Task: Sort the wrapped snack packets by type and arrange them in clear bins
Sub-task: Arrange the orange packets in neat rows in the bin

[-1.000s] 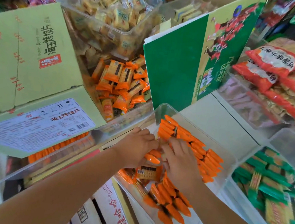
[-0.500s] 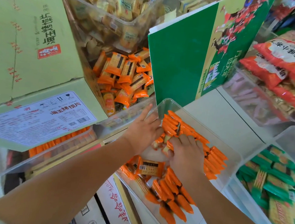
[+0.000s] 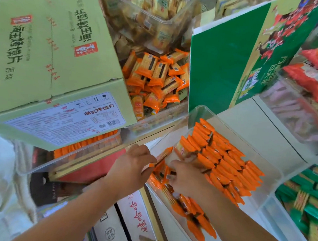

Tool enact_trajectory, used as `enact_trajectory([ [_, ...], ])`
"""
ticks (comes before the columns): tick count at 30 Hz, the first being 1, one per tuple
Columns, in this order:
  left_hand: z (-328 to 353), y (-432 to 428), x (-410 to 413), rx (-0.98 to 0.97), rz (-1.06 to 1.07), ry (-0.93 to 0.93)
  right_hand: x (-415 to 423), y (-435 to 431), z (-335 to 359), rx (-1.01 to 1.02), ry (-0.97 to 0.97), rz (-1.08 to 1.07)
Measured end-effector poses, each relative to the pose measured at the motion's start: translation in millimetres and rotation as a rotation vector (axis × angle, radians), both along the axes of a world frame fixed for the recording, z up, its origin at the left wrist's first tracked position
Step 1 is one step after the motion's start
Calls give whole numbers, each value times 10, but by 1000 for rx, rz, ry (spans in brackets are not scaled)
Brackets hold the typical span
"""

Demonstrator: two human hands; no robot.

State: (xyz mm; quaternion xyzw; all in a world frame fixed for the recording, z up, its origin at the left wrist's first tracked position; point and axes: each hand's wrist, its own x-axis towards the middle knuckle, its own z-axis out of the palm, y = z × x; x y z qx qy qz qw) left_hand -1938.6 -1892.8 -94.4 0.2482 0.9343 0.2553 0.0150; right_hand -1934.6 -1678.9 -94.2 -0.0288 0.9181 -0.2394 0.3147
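On the left, a green carton [image 3: 51,54] sat over a lower bin [image 3: 36,167] whose orange contents looked lined up already. Beside it, a heap of loose packets [image 3: 157,76] lay jumbled, apparently awaiting sorting. In the middle, the left hand [image 3: 131,167] pinched a single packet [image 3: 161,157] on edge at the near-left side of the clear bin [image 3: 199,109], where rows of orange packets [image 3: 230,169] filled most of the space. The right hand [image 3: 187,181] lay curled among them; gripping or just pressing, I could not tell. Only the gap by the hands seemed unfilled. Rightmost, green packets [image 3: 307,204] were binned.
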Motion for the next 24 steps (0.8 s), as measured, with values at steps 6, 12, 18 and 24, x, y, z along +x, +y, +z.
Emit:
enact_trajectory([
  [6, -58, -32, 108, 110, 111, -45, -97, -106, -178, 244, 16, 114],
  [12, -92, 0, 145, 128, 143, -30, -146, -139, -241, -155, -150, -344],
  [18, -54, -72, 223, 199, 157, -96, -177, -259, -187, -151, -227, -90],
  [24, 45, -149, 350, 236, 200, -218, -185, -332, -177, -209, -376, -237],
])
